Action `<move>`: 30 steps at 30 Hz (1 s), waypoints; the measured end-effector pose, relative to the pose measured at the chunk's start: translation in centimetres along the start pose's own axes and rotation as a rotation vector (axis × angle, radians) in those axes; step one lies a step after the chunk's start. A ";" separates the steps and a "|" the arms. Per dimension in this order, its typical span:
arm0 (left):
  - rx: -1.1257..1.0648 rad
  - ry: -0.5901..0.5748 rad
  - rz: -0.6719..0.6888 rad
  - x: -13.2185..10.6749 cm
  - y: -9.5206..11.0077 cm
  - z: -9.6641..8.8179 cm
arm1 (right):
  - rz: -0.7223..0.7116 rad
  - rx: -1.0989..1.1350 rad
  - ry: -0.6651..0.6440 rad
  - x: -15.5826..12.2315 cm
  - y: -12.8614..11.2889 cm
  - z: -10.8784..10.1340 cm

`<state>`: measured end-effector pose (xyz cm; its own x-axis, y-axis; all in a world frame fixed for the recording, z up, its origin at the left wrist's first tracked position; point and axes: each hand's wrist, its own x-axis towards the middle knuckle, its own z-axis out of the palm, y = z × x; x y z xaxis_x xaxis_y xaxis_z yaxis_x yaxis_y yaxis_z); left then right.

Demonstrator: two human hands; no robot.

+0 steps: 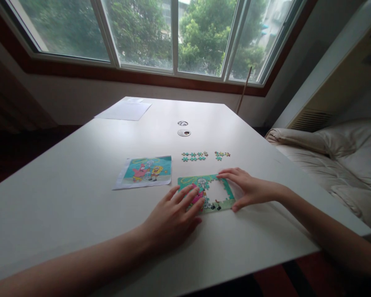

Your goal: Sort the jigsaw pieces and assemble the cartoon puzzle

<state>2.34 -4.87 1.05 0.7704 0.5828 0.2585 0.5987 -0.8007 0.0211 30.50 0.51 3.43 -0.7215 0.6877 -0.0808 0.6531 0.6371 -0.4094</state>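
A partly assembled cartoon jigsaw puzzle (215,180) lies on the white table (80,173), with a white gap in its right half. My left hand (176,214) rests flat on the puzzle's left part, fingers spread. My right hand (247,187) lies open against the puzzle's right edge, fingers stretched along it. Loose puzzle pieces (194,156) sit in a row just beyond the puzzle, with a smaller cluster of pieces (221,155) to their right. A printed reference picture (145,171) of the same cartoon lies left of the puzzle.
A white sheet of paper (125,110) lies at the table's far left. Two round cable-hole covers (183,132) sit mid-table. A cream cushion or bedding (334,152) is off the table's right edge. A large window (173,33) faces trees; a thin stick (243,90) leans beneath it.
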 end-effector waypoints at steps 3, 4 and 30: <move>-0.027 -0.011 0.027 0.1 0.0 -0.2 | 0.031 -0.021 -0.004 0.0 0.1 0.2; -0.032 -0.016 0.017 0.1 0.0 -0.2 | 0.040 -0.023 -0.004 0.0 0.2 0.2; 0.004 -0.024 -0.032 0.3 0.0 0.0 | 0.045 -0.049 -0.005 0.3 0.6 0.5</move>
<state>2.52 -4.69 1.15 0.7558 0.6114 0.2342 0.6240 -0.7810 0.0252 30.54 0.94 2.72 -0.6923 0.7144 -0.1023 0.6952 0.6221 -0.3602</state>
